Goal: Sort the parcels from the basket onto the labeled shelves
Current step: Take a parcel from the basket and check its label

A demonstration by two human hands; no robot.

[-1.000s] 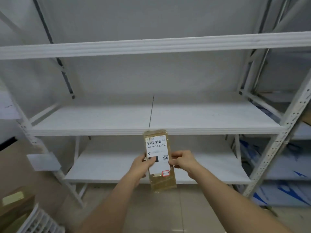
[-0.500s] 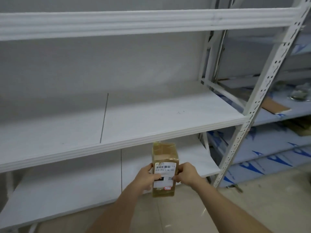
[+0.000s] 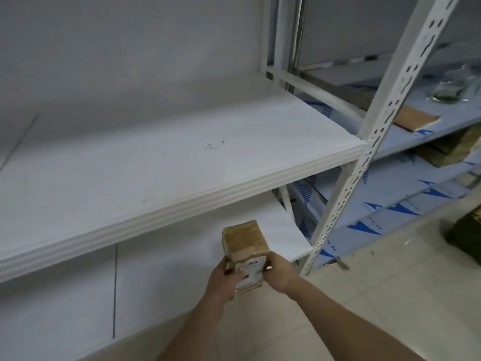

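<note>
Looking down and forward, you face a white metal shelving unit: its upper shelf (image 3: 161, 162) spreads bare and white across the left and middle of the view, with a few dark specks near its centre, and its ribbed front edge runs down toward the lower left. Beneath it lies the lower shelf (image 3: 78, 303), also white, with a thin dark seam across its boards. A perforated white upright (image 3: 369, 142) rises at the unit's right front corner, leaning across the view. Beyond that post stands a neighbouring rack (image 3: 406, 136) whose shelves carry blue-and-white printed sheeting; on it you can see a flat brown cardboard piece (image 3: 413, 118) and, farther back, a clear plastic bag (image 3: 453, 87) with something greenish inside, too blurred to name. Pale floor tiles (image 3: 390, 295) fill the lower right, and a dark green object (image 3: 468, 238) sits at the right edge, cut off by the frame.

Your two forearms reach in from the bottom. Between your hands you hold the brown taped parcel (image 3: 244, 241), a small box wrapped in shiny tape with a white printed label (image 3: 250, 269) on the face toward you. It hangs in front of the lower shelf, below the upper shelf's front edge, not resting on either. Your left hand (image 3: 223, 280) grips its left side, thumb over the label. Your right hand (image 3: 278, 272) grips the right side, fingers curled around the edge.
</note>
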